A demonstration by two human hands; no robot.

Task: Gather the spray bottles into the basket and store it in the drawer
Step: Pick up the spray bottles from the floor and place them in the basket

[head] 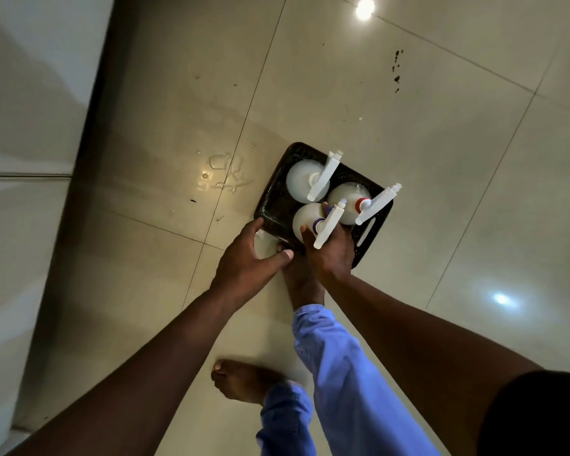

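Observation:
A black perforated basket (pixel 372 232) stands on the tiled floor. Three white spray bottles stand upright in it: one at the far left (pixel 301 182), one with a red collar (pixel 346 199) at the right, and one with a purple collar (pixel 305 222) nearest me. My right hand (pixel 329 255) is wrapped around the neck of the purple-collared bottle inside the basket. My left hand (pixel 247 261) hovers with fingers spread at the basket's near left corner, fingertips by its rim.
Water drops lie on the floor (pixel 441 159) left of the basket (pixel 227 172). A white cabinet front (pixel 23 126) runs down the left side. My bare feet (pixel 241 380) and blue trouser legs are below the basket. Dark specks mark the tile at the upper right (pixel 396 70).

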